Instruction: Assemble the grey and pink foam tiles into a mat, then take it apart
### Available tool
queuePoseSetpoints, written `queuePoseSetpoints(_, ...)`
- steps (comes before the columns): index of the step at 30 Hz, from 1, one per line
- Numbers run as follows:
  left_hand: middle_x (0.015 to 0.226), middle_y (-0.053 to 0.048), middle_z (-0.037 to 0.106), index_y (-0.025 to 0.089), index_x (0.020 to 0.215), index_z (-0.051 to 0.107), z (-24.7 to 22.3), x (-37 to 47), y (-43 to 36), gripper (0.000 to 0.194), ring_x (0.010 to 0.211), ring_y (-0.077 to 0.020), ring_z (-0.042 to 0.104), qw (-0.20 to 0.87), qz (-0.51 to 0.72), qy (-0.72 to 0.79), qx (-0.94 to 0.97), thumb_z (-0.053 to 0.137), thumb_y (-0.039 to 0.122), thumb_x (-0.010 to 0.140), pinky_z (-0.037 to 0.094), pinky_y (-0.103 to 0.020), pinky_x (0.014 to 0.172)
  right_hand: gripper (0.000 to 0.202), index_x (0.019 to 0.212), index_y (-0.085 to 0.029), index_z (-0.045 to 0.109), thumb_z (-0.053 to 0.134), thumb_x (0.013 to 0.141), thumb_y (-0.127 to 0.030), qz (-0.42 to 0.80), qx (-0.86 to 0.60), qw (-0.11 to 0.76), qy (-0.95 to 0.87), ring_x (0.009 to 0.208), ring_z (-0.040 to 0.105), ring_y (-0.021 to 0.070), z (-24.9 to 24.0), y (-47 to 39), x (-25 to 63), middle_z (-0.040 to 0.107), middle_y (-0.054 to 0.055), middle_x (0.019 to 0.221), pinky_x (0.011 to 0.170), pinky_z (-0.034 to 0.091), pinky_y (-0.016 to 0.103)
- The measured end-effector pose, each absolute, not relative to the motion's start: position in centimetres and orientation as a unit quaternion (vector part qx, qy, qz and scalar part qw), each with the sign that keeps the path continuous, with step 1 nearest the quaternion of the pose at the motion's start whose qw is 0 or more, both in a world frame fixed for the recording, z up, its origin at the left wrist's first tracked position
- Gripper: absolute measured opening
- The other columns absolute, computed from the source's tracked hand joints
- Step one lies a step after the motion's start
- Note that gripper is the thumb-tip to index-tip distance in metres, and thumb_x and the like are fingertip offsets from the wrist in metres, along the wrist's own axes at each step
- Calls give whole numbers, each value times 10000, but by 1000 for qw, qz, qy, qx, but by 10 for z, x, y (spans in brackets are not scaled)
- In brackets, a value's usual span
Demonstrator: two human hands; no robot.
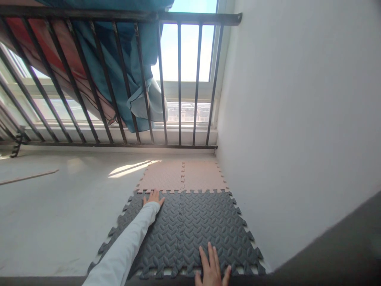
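Fingers open, left hand [153,198] and right hand [210,271] touch the black mats [208,222]; a hard shove could unhook them.

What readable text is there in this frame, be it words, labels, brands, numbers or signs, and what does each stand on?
None that I can read: no lettering shows on the dark mats, pink mats, black railing or hanging cloth.
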State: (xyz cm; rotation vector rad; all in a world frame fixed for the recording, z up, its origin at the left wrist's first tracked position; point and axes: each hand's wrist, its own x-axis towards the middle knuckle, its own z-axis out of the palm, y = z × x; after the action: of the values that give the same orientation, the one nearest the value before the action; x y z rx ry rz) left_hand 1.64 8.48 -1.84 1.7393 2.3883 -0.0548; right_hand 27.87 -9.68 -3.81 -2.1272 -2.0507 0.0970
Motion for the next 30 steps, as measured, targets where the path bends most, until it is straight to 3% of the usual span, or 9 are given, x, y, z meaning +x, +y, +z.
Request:
queuePoseSetpoints(6,1382,-26,324,277,1226,437,4,-1,93,513,1301,-217,172,107,-79,788,601,281,471,777,94,-520,1040,513,1163,-347,490,373,692,-177,29,-723,98,-683,1202,349,265,-39,-97,277,388,8,1315,929,203,620)
queuePoseSetpoints(11,1431,-80,177,170,1322,285,-5,-24,92,611,1300,-240,172,99,-71,818,563,259,455,782,163,-529,1023,530,1154,-346,498,378,669,-169,44,-721,98,-685,1197,357,262,-37,-97,277,384,2,1313,923,203,628)
queuePoseSetpoints(19,1440,-13,155,253,1325,268,-4,-31,86,547,1312,-217,125,136,-97,810,562,230,430,809,148,-533,1025,533,1168,-350,482,374,678,-170,62,-724,93,-680,1215,332,242,-31,-99,278,358,-16,1330,952,184,607)
queuePoseSetpoints(25,1439,-8,156,233,1337,237,-3,-35,86,555,1318,-218,90,152,-78,815,553,261,394,806,143,-538,1024,555,1198,-355,447,385,675,-181,84,-721,77,-684,1240,287,233,-27,-99,280,307,-25,1354,970,152,602)
queuePoseSetpoints(30,1446,-89,82,99,1346,189,-25,-42,76,635,1313,-233,102,97,-37,831,547,241,421,802,147,-500,1029,559,1198,-360,447,391,669,-185,95,-716,68,-689,1238,287,243,-30,-98,282,308,-29,1349,963,160,613)
